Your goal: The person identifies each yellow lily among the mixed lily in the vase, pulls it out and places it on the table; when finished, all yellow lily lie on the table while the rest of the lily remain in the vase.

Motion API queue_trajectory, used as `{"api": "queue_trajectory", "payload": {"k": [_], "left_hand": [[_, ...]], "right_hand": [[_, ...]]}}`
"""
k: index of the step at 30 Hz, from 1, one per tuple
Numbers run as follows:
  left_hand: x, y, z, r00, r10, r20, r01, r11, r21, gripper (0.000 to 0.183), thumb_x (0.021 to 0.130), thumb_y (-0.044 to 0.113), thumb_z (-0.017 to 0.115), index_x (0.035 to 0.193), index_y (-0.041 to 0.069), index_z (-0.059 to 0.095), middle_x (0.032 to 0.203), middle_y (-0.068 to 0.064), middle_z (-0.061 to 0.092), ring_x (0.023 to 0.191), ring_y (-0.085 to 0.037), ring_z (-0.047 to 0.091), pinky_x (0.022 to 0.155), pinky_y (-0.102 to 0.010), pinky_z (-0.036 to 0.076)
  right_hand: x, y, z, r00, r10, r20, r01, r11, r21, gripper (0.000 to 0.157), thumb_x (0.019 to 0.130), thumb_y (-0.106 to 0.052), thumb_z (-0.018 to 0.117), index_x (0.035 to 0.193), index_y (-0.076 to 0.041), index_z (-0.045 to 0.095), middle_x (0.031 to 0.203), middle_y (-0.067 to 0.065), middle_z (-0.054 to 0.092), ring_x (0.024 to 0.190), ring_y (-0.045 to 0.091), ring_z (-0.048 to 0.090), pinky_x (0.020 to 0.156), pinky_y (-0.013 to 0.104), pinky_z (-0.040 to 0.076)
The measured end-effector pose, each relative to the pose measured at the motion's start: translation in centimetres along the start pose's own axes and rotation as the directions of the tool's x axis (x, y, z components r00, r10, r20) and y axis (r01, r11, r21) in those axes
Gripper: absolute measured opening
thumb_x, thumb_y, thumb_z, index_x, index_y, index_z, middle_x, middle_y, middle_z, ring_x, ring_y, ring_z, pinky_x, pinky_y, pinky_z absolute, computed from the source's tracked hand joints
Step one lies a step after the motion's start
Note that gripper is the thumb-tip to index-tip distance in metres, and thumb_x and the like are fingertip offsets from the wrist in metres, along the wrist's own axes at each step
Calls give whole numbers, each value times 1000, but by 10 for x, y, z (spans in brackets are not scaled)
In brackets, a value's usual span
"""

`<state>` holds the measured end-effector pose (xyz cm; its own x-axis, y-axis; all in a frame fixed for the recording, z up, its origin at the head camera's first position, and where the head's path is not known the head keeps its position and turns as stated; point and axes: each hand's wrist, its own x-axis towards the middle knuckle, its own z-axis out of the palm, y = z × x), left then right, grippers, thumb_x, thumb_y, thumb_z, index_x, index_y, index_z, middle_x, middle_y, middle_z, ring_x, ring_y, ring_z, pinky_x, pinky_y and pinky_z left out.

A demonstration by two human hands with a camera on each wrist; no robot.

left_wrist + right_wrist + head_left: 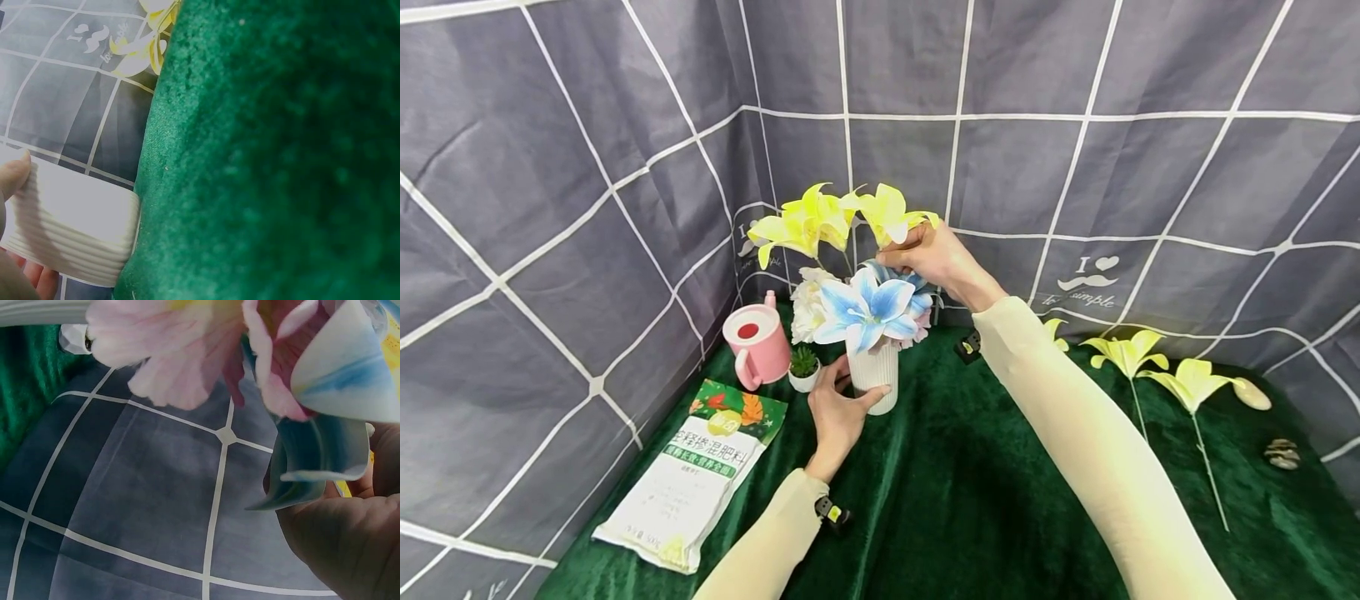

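Observation:
A white ribbed vase (876, 385) stands on the green cloth, filled with artificial flowers. My left hand (837, 417) grips its lower body, with the thumb in front; the left wrist view shows the thumb and fingertips around the ribbed vase (81, 219). Just under a yellow lily (886, 215), my right hand (936, 260) pinches at its stem, which the fingers and blue petals mostly hide. Other yellow lilies (808, 221) rise at the left of the bunch. Below them are a blue-and-white lily (868, 307), a white flower (810, 304) and pink petals (169, 356).
Left of the vase are a small potted succulent (803, 362), a pink watering can (765, 346) and a white-and-green fertilizer bag (700, 475). At right lie loose yellow lilies (1193, 385), a pale smooth stone-like piece (1252, 394) and a pinecone (1282, 454). Checked grey curtain (1015, 167) stands behind.

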<state>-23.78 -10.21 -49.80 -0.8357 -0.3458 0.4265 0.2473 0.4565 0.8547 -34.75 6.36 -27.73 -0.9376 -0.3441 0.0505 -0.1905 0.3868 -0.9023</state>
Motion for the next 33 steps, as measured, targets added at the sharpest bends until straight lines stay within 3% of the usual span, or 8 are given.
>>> {"api": "queue_trajectory", "payload": {"k": [9,16,24,30,33], "left_hand": [[0,-3,1,1000,20,-10,-20,1000,13,71,65,29,96,125,8,67,118,-13,67,104,-28,70,89,-38,62],[0,-3,3,999,32,-28,-31,999,14,71,63,28,97,124,7,67,117,-13,68,101,-28,71,87,-40,63],[-1,-4,3,999,36,-23,-36,999,10,71,64,29,97,124,6,67,115,-14,68,101,-29,71,87,-41,63],[-1,-3,2,999,28,-21,-28,1000,9,71,64,31,96,124,7,67,115,-14,68,102,-29,70,89,-41,62],[-1,-3,1,1000,24,-18,-23,1000,13,71,65,32,96,124,7,67,115,-13,68,102,-28,70,89,-41,62]], "right_hand": [[-6,5,-3,996,-63,-64,67,995,68,16,88,-27,80,89,-11,80,77,-4,70,71,14,59,62,26,48],[-8,8,-5,991,-74,-112,90,985,149,21,88,-27,80,94,-7,79,84,1,74,74,17,63,72,26,54],[-12,1,-8,976,-115,-185,152,967,202,18,93,-18,73,103,-3,76,93,1,79,91,27,74,91,43,61],[-11,-2,-7,967,-166,-194,212,945,250,17,97,-13,68,105,2,68,93,9,78,82,22,76,85,39,64],[-10,-2,-6,965,-172,-199,217,949,229,13,96,-11,68,102,0,68,95,8,78,79,16,75,84,36,64]]}}
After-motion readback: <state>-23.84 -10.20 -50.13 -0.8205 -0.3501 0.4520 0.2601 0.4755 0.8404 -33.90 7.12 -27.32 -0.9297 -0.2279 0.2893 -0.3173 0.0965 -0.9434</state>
